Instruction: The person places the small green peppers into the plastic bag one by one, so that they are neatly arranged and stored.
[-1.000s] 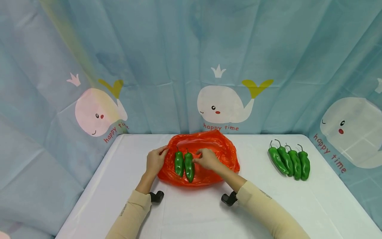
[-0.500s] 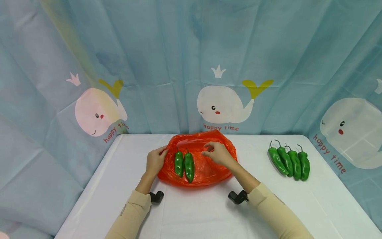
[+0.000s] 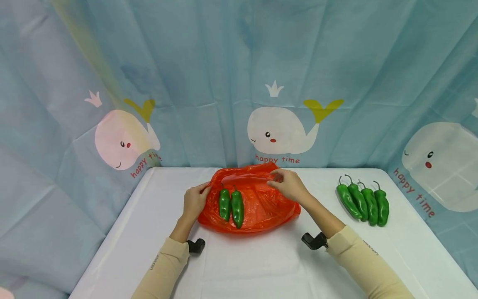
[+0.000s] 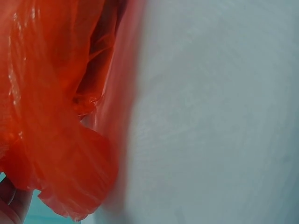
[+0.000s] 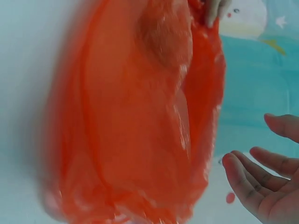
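An orange-red plastic bag lies spread with its mouth open on the white table. Two green peppers, a left one and a right one, lie side by side inside its left part. My left hand pinches the bag's left rim; the left wrist view shows its fingers at the plastic. Over the bag's right rear rim is my right hand, holding nothing. In the right wrist view its fingers are spread apart beside the bag, thumb away from them.
Several green peppers lie in a slanted row on the table's right side, stems pointing back. A blue curtain with whale prints hangs behind the table. Black wrist cameras sit on both forearms.
The right hand has moved away from the right pepper in the bag, rightward and slightly back to the bag's right rim. The left hand stays at the left rim.
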The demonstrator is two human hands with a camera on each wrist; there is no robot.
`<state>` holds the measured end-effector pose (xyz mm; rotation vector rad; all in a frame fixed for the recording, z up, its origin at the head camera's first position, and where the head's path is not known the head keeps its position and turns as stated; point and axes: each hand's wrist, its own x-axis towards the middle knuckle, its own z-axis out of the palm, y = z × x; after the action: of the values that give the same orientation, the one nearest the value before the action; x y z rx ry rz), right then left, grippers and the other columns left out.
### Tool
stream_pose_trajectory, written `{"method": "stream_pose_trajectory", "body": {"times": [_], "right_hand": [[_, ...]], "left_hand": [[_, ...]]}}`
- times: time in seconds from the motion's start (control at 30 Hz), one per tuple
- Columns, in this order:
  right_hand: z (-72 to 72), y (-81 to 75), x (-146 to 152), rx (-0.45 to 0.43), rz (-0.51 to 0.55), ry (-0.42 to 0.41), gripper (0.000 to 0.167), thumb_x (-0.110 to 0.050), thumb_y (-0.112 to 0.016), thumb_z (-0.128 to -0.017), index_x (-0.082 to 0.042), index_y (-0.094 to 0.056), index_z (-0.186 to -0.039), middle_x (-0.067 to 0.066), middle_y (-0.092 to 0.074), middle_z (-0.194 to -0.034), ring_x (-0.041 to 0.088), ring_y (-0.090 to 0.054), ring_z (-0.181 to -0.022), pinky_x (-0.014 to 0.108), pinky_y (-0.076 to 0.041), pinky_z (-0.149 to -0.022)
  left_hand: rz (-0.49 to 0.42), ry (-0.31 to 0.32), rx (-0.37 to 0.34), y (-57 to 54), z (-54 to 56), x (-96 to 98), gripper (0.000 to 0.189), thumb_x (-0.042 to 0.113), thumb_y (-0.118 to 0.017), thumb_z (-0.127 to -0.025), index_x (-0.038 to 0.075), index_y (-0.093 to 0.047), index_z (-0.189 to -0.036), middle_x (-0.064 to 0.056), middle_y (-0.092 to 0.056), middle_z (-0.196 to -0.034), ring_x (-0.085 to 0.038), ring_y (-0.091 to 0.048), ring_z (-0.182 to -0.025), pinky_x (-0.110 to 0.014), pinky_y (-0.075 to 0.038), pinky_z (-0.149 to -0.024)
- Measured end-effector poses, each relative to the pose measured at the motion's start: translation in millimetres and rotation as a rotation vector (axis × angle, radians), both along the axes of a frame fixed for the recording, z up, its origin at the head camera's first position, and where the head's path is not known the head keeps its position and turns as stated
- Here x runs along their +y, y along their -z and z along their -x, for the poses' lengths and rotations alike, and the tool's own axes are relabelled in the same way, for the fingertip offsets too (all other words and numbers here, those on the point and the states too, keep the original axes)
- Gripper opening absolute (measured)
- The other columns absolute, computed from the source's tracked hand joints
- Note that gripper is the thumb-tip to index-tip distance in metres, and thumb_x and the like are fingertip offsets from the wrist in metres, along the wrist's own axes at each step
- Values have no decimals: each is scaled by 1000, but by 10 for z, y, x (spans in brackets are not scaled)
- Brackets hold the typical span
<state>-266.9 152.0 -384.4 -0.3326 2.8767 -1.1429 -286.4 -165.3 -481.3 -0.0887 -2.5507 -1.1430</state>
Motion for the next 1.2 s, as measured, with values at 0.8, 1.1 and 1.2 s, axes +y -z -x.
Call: {"method": "stream_pose_trajectory", "body": {"times": [0.8, 1.1, 1.2], "right_hand": [[-35, -150, 804, 102, -93, 128, 48, -29, -64, -94, 3, -57, -129, 25, -67, -115, 40, -63, -104, 46, -58, -79], [-74, -178, 1088, 104, -118, 191, 52, -30, -61, -96, 5, -53, -133, 28, -63, -119, 43, -60, -109, 53, -54, -84], [-80, -166, 1176, 97, -138, 210, 52, -31, -60, -97, 6, -52, -133, 29, -62, -120, 44, -59, -110, 53, -53, -84]], "left_hand": [[3, 9, -4, -6, 9, -20, 27, 19, -62, -95, 6, -71, -117, -15, -73, -110, -34, -69, -102, -45, -57, -86], [-8, 10, -3, -12, 4, -14, 27, 19, -63, -95, 6, -72, -117, -15, -73, -111, -34, -69, -104, -46, -56, -90], [-6, 7, -12, -1, 1, -18, 27, 20, -62, -95, 6, -71, -117, -15, -73, -111, -33, -69, -104, -45, -57, -88]]}}
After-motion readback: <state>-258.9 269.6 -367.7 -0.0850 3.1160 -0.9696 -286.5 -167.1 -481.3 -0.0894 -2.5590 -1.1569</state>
